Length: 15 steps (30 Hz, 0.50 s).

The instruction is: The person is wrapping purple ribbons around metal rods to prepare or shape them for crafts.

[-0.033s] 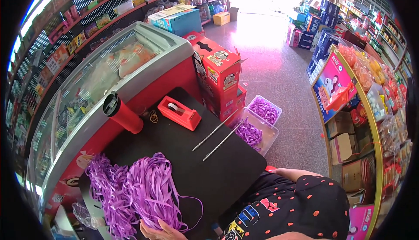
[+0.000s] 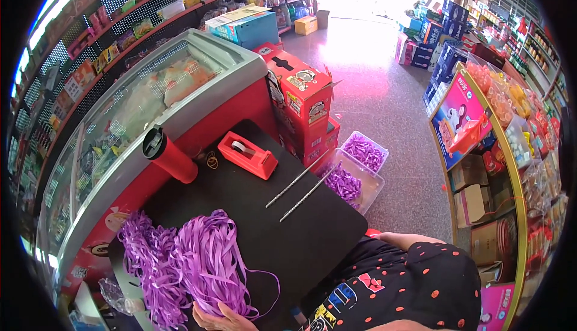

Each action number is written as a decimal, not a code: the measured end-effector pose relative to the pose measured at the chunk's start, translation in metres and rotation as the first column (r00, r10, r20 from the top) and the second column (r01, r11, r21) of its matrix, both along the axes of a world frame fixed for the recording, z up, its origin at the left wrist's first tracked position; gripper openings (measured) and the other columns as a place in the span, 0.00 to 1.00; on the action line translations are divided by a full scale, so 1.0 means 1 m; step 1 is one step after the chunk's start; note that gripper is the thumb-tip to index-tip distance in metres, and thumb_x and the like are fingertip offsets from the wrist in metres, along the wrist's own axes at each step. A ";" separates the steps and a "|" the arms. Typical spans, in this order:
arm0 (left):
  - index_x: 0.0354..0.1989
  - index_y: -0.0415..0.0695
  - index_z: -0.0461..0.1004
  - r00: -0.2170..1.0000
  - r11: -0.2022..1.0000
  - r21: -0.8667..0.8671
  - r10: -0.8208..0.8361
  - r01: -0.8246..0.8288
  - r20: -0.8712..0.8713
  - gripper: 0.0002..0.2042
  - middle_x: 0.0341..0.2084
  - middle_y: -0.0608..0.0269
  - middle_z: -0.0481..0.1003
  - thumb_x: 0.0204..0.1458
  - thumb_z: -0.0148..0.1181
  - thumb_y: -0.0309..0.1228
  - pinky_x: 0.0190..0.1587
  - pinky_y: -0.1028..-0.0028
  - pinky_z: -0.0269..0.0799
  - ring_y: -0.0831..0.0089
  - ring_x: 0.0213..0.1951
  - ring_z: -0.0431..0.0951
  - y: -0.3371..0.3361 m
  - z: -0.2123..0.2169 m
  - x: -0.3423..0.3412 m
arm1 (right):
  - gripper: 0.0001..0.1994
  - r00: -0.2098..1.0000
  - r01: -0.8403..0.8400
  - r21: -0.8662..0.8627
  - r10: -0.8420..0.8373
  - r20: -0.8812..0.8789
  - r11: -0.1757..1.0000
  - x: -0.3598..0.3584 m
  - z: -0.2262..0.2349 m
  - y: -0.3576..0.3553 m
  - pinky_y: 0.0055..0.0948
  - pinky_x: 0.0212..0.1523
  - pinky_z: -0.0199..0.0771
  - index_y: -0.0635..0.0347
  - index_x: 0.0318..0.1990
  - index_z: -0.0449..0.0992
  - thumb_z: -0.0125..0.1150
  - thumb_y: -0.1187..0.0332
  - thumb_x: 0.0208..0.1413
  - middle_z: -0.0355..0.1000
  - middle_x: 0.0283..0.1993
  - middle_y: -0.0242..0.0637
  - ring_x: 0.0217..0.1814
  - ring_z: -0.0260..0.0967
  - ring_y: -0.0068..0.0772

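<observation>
Just left of and beyond the hand, a purple ribbon tangle (image 2: 157, 271); a looser purple bundle (image 2: 207, 256) touches the hand (image 2: 225, 321), thumb and fingers apart at its near edge, grip unclear. Farther right: red tape dispenser (image 2: 255, 159), metal rods (image 2: 291, 185).

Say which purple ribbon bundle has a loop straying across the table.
The right bundle, against the hand: one strand loops out rightward. The left bundle shows no such loop.
</observation>
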State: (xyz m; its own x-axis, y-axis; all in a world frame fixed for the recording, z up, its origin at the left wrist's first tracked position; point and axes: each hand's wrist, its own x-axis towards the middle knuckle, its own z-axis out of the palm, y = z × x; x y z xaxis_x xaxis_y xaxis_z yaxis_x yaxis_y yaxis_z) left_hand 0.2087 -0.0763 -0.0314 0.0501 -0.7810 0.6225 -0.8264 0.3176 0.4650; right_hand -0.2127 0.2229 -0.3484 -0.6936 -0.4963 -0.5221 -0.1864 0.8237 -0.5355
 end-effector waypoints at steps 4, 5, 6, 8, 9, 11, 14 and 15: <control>0.54 0.36 0.63 0.999 0.999 -0.005 -0.034 0.034 0.002 0.28 0.49 0.41 0.65 0.55 0.52 0.49 0.54 0.51 0.57 0.47 0.51 0.62 -0.001 0.002 -0.001 | 0.20 0.999 -0.037 0.034 0.036 0.006 0.999 0.015 0.001 -0.037 0.37 0.41 0.74 0.57 0.36 0.82 0.66 0.51 0.43 0.78 0.33 0.45 0.38 0.77 0.39; 0.54 0.36 0.63 0.999 0.999 -0.011 -0.040 0.040 0.012 0.28 0.49 0.42 0.65 0.55 0.52 0.48 0.54 0.52 0.57 0.48 0.51 0.62 -0.002 0.002 0.000 | 0.20 0.999 -0.045 0.042 0.044 0.008 0.998 0.016 -0.001 -0.031 0.37 0.41 0.74 0.57 0.36 0.82 0.66 0.50 0.43 0.78 0.33 0.45 0.38 0.77 0.39; 0.54 0.36 0.63 0.999 0.999 -0.009 -0.040 0.040 0.014 0.28 0.49 0.42 0.65 0.55 0.52 0.48 0.54 0.52 0.57 0.48 0.51 0.62 -0.002 0.001 0.001 | 0.20 0.999 -0.052 0.050 0.052 0.011 0.997 0.017 -0.003 -0.024 0.37 0.41 0.74 0.57 0.36 0.82 0.66 0.50 0.43 0.78 0.33 0.46 0.38 0.77 0.39; 0.55 0.36 0.62 0.999 0.999 -0.018 -0.044 0.044 0.010 0.28 0.50 0.43 0.65 0.56 0.51 0.49 0.54 0.52 0.56 0.48 0.52 0.62 -0.002 0.000 0.001 | 0.20 0.998 -0.063 0.064 0.062 0.017 0.996 0.019 -0.006 -0.018 0.37 0.41 0.74 0.57 0.36 0.82 0.66 0.50 0.43 0.78 0.33 0.46 0.38 0.77 0.39; 0.55 0.36 0.62 0.999 0.999 -0.017 -0.049 0.050 0.013 0.28 0.50 0.43 0.65 0.56 0.51 0.49 0.54 0.52 0.56 0.48 0.52 0.62 -0.002 0.000 0.001 | 0.20 0.998 -0.065 0.071 0.064 0.020 0.995 0.018 -0.004 -0.014 0.37 0.41 0.74 0.57 0.36 0.82 0.66 0.50 0.43 0.78 0.33 0.46 0.38 0.77 0.40; 0.56 0.36 0.62 0.999 0.999 0.001 -0.036 0.036 0.014 0.30 0.50 0.43 0.64 0.56 0.50 0.51 0.55 0.52 0.55 0.48 0.52 0.62 -0.002 -0.001 0.000 | 0.20 0.997 -0.073 0.084 0.071 0.026 0.994 0.020 -0.005 -0.010 0.38 0.41 0.74 0.57 0.36 0.82 0.66 0.50 0.42 0.78 0.33 0.46 0.38 0.77 0.40; 0.56 0.36 0.61 0.999 1.000 -0.004 -0.030 0.031 0.038 0.31 0.50 0.43 0.64 0.56 0.49 0.53 0.55 0.52 0.55 0.49 0.53 0.61 -0.004 -0.007 0.005 | 0.21 0.996 -0.090 0.103 0.087 0.031 0.991 0.022 -0.010 -0.007 0.38 0.41 0.74 0.57 0.36 0.82 0.66 0.49 0.42 0.78 0.33 0.46 0.38 0.77 0.41; 0.56 0.36 0.61 0.999 1.000 -0.003 -0.031 0.031 0.037 0.31 0.50 0.43 0.64 0.56 0.49 0.53 0.55 0.52 0.55 0.49 0.53 0.61 -0.005 -0.007 0.005 | 0.21 0.995 -0.097 0.110 0.094 0.031 0.989 0.022 -0.014 -0.006 0.38 0.41 0.74 0.57 0.36 0.82 0.66 0.49 0.42 0.78 0.33 0.46 0.38 0.77 0.41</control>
State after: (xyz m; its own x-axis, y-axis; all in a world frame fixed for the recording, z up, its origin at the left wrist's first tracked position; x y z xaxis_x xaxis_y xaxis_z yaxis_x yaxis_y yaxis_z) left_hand 0.2135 -0.0813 -0.0383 0.0022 -0.7794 0.6265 -0.8328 0.3454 0.4326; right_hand -0.1909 0.2169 -0.3621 -0.6317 -0.4975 -0.5945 -0.2544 0.8575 -0.4472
